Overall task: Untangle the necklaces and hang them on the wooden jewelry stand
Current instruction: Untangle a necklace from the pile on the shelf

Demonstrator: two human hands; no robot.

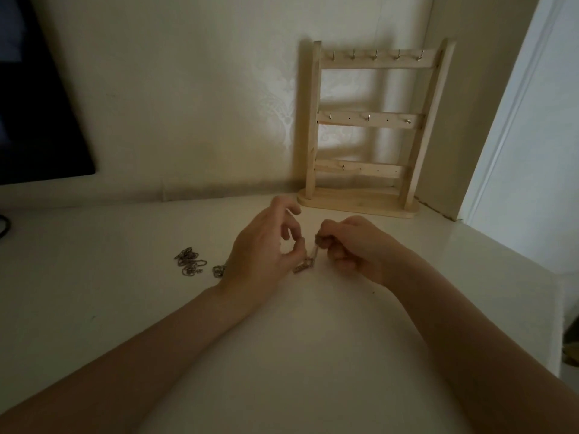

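White table (94,308), one wooden stand (369,126), two hands (260,252) pinching one chain (313,256)

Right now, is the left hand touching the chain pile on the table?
Apart. The head view shows bare table between the chain pile and the left hand, which pinches another chain with the right hand.

Chain (314,256) pinched btwn left hand (266,255) and right hand (354,245) above white table (297,355). Tangled necklaces (190,261) seen on table, left of hands. Wooden stand (369,130) set upright at wall; hooks bare.
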